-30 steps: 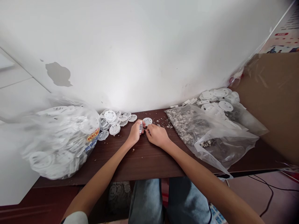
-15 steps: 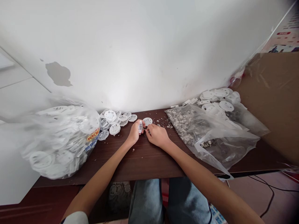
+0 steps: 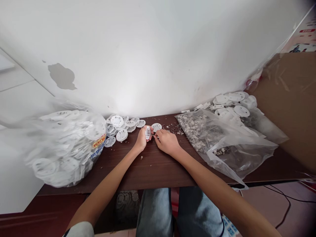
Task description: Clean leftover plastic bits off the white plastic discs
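My left hand (image 3: pixel 141 141) is closed around a white slotted plastic piece (image 3: pixel 147 133), held upright above the table. My right hand (image 3: pixel 167 142) is beside it, its fingers pinched on a thin metal tool (image 3: pixel 153 135) whose tip reaches toward the piece; most of the tool is hidden in the fingers. Just behind the hands a round white slotted disc (image 3: pixel 157 127) lies on the table. More such discs (image 3: pixel 121 135) are heaped to the left of my left hand. Tiny metal parts (image 3: pixel 179 129) are scattered beyond my right hand.
A bulging clear bag of white discs (image 3: pixel 66 151) stands at the left. On the right lies a clear plastic bag (image 3: pixel 237 148) with small parts, and behind it a pile of white pieces (image 3: pixel 234 102). A cardboard box (image 3: pixel 293 108) closes off the right side; a wall backs the brown table (image 3: pixel 158 174).
The view has shifted slightly. Both hands stay together in nearly the same place, and the white piece has turned a little in my left hand.
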Demonstrator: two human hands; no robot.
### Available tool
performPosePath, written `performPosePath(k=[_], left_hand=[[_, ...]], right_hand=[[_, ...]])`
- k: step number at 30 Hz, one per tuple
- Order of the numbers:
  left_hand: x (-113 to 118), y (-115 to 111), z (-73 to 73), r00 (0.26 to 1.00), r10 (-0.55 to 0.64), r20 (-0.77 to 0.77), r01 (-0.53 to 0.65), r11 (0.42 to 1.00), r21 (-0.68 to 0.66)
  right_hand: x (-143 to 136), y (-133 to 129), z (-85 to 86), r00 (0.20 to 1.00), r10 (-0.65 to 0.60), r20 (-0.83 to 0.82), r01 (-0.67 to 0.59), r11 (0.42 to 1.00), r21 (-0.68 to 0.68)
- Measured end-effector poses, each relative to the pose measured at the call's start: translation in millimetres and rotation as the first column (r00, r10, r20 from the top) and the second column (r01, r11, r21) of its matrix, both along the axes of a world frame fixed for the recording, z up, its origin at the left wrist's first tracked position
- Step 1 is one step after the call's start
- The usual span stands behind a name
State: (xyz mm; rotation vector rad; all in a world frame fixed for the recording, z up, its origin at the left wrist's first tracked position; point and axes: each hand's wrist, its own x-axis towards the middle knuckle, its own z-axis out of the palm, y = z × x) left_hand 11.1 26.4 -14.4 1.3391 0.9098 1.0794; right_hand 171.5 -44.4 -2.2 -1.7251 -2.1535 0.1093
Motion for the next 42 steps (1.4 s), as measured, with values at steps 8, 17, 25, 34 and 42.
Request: performPosePath(k=[8,17,25,34,42], left_hand=[[1.0,-1.8,3.1,1.0,0.007,0.029,-0.006,0.999,-0.034],[0.6,-0.5,2.4,1.0,0.006,0.002,-0.006,1.0,-0.023],[0.9,-2.8,4.4,0.999,-0.01,-0.046,0.01,1.0,-0.005],[5.7,-9.6,12.6,0.995,-0.011,-0.099,0.012,1.0,0.015],[5.8,-8.1,10.4,0.996,-0.004,-0.091,0.006,1.0,0.017]], right_hand=[[-0.3,0.1,-0.3,1.0,0.011,0.013,-0.011,1.0,0.016],[0.0,-0.5,-0.2,1.0,0.02,0.018,-0.02,1.0,0.018],[-0.3,-0.4,-1.4,0.998,0.048,0.047,-0.048,0.999,0.008],[-2.0,-0.7,-2.8,0.986,0.12,0.112,-0.122,0.992,0.017],[-4.5,-1.5,-0.1,0.992,0.076,0.099,-0.075,0.997,-0.014]])
